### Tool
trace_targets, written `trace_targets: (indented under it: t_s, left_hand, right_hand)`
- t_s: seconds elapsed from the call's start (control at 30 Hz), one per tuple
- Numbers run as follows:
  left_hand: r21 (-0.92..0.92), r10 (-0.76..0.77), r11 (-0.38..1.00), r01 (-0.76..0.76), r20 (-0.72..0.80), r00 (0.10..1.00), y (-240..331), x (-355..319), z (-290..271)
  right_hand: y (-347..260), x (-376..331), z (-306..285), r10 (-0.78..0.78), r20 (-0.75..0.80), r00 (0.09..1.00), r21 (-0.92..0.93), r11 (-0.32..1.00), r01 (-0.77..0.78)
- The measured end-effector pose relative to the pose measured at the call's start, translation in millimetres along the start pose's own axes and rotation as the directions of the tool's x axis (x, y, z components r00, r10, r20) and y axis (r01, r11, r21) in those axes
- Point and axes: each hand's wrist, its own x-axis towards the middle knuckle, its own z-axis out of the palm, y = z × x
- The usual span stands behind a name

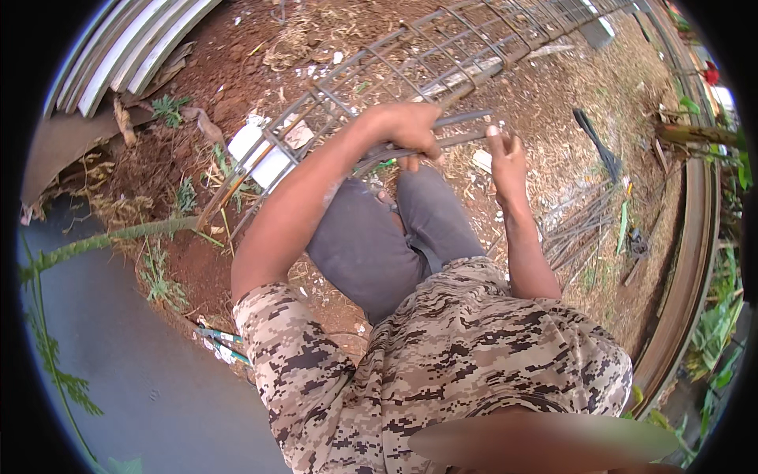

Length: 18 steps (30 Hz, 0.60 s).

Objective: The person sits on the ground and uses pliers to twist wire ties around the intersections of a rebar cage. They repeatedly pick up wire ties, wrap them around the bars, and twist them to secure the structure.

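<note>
My left hand [407, 130] is closed around a pair of dark metal bars [464, 118], which stick out to the right of the fist like the handles of a tool; their joint, if any, is hidden. Just to the right, my right hand [509, 164] is raised with fingers bent together near the bars' ends. Whatever sits at its fingertips is too small to name. A long rebar cage [403, 59] of rods and square ties lies beyond my hands and runs from lower left to upper right. My left forearm passes over its near end.
A white block [260, 156] sits under the cage's near end. Loose thin rods [580, 229] and a dark bundle of wire [600, 146] lie at right. Corrugated sheets [134, 47] are stacked at far left. A grey surface [158, 340] lies at lower left, and a long beam [683, 261] curves along the right.
</note>
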Motion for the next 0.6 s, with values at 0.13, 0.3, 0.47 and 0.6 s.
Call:
trace_targets:
  t_s: [0.13,0.3,0.47,0.6]
  left_hand:
    - [-0.058,-0.024,0.998,0.028,0.079,0.997,-10.4,5.6,-2.5]
    - [-0.114,-0.014,0.993,0.028,0.125,0.992,-4.2,27.1,7.8]
    - [0.074,0.112,0.992,-0.101,-0.159,0.981,-32.2,19.1,-24.9]
    - [0.009,-0.148,0.951,0.309,-0.865,0.480,-144.2,-56.2,-100.7]
  right_hand:
    - [-19.8,-12.0,-49.4,0.057,0.164,0.985,-0.594,0.803,0.053]
    - [5.1,9.5,-30.6,-0.511,0.463,0.724,-0.303,0.677,0.671]
    - [74.9,25.3,-51.5,-0.415,0.484,0.770,-0.300,0.748,0.592]
    - [166.1,44.4,-95.0,-0.239,0.339,0.910,-0.484,0.785,0.387]
